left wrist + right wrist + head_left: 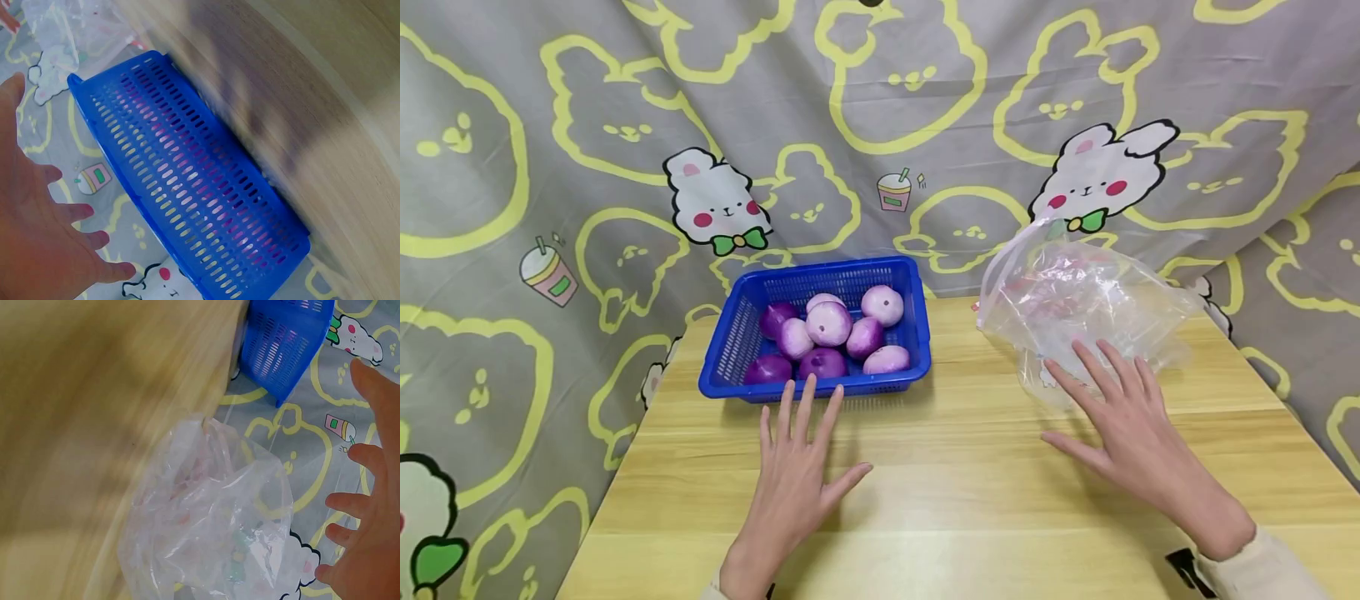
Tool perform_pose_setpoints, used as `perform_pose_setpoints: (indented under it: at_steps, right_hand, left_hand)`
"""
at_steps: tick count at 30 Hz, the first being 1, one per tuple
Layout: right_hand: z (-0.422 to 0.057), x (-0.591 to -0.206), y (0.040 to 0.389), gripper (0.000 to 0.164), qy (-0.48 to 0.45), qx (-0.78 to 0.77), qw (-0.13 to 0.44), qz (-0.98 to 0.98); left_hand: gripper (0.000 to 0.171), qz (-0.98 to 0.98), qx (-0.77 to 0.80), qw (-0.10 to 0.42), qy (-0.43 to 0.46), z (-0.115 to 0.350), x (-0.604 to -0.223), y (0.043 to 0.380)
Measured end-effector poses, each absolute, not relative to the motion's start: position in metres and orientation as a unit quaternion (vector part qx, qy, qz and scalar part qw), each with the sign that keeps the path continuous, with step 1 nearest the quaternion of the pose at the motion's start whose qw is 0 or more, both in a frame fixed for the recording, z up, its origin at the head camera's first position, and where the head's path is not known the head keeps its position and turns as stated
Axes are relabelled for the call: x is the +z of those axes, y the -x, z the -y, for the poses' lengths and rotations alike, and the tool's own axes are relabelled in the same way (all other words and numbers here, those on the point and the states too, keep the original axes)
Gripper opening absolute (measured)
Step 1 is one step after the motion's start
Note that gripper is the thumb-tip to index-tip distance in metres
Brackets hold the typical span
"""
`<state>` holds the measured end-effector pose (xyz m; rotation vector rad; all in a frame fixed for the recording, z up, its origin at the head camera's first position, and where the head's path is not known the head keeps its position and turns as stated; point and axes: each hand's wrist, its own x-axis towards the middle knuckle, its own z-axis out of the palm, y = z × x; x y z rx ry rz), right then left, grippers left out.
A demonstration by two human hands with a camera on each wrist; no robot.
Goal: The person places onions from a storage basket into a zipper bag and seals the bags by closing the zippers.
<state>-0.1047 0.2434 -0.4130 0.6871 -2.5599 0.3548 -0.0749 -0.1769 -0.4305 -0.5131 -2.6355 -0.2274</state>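
Grey cloth [790, 100] with yellow cartoon outlines hangs behind a wooden table [955, 508], where a blue basket [923, 333] holds a pile of purple onions [828, 323] and a clear plastic bag [1105, 292] lies crumpled to its right. Both hands are empty, fingers spread: the left hand [793, 479] before the basket, the right hand [1131, 433] by the bag. Smooth, rounded onions could roll off the heap if the basket were tipped, and the bag (thin and light, by its look) might slide or fold shut under a careless push. From the head, fingertips overlap basket and bag; the wrist views show gaps between, so neither hand appears to touch them. Only the head view looks into the basket; the left wrist view shows its slotted side, onions glimpsed through the holes.
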Motion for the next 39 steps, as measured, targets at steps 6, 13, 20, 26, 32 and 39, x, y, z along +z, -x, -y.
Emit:
perform_pose_setpoints:
  at_steps: [6, 13, 20, 26, 32, 39]
  right_hand:
    - [-0.245, -0.406, 0.118, 0.078, -0.252, 0.132, 0.239, 0.928]
    - [-0.246, -0.398, 0.137, 0.081, -0.242, 0.136, 0.242, 0.930]
    - [-0.247, -0.397, 0.152, 0.082, -0.220, 0.149, 0.236, 0.935]
    - [-0.249, -0.393, 0.168, 0.084, -0.201, 0.160, 0.249, 0.934]
    - [-0.260, -0.374, 0.189, 0.083, -0.167, 0.190, 0.242, 0.937]
    - [-0.286, -0.358, 0.212, 0.082, -0.106, 0.212, 0.230, 0.944]
  left_hand:
    - [0.092, 0.959, -0.086, 0.196, 0.186, 0.173, -0.423, 0.070]
    - [0.090, 0.958, -0.090, 0.188, 0.195, 0.166, -0.416, 0.069]
    - [0.081, 0.959, -0.087, 0.179, 0.201, 0.161, -0.414, 0.069]
    - [0.072, 0.957, -0.102, 0.172, 0.210, 0.154, -0.409, 0.070]
    - [0.062, 0.942, -0.140, 0.185, 0.244, 0.144, -0.406, 0.077]
    - [0.053, 0.930, -0.182, 0.182, 0.264, 0.134, -0.400, 0.087]
